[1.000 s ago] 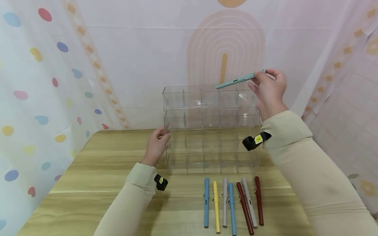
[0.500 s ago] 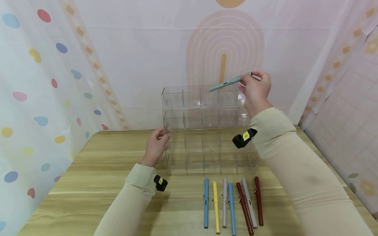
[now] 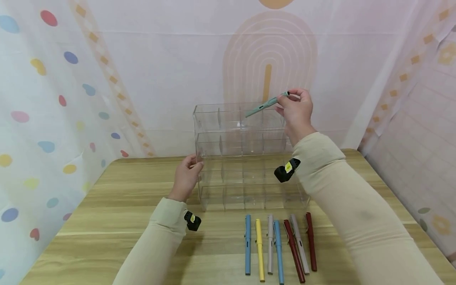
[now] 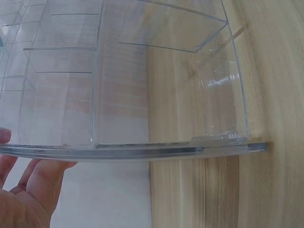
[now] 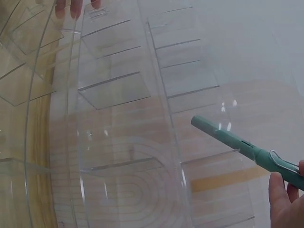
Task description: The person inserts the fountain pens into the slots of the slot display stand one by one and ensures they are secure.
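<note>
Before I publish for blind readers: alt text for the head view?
A person's right fingers hold a green pen near the top of a clear divided rack; left fingers hold its side, and seven more pens lie in front.

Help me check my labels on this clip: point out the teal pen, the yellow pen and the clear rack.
Teal pen (image 5: pixel 243 148): right wrist view, on its barrel.
Yellow pen (image 3: pixel 260 251): head view, on its barrel.
Clear rack (image 4: pixel 142 152): left wrist view, on its side panel's edge.
</note>
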Available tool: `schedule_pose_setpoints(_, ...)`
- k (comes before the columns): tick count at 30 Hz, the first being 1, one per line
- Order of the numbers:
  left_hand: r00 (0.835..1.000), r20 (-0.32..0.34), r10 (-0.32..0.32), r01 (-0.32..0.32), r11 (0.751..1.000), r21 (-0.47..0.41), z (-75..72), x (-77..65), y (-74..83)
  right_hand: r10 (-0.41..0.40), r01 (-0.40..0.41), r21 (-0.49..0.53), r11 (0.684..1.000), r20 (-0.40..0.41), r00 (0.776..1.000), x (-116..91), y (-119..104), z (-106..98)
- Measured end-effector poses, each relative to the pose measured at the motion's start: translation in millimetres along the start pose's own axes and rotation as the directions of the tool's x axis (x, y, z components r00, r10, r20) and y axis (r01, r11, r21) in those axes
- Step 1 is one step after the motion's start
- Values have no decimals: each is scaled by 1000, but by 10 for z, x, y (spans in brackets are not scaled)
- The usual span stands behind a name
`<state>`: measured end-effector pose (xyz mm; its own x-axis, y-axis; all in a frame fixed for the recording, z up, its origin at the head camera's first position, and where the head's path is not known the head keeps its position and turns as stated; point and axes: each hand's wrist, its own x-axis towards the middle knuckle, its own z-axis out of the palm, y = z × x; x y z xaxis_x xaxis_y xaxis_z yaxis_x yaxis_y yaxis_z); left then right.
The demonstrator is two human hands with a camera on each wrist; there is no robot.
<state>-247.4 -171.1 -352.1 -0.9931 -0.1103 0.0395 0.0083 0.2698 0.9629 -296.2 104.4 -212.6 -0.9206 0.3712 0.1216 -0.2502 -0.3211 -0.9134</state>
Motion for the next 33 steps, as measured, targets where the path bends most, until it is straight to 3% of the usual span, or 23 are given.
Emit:
schedule_pose_setpoints(9, 1000, 8, 10, -10, 1000, -25, -17, -5, -19, -9, 11, -38, 999, 50, 999, -7, 71, 40)
schedule_pose_setpoints(33, 1000, 20, 9, -8, 1000, -19, -28, -22, 5, -20, 30, -162, 986, 63, 998, -30, 81, 51)
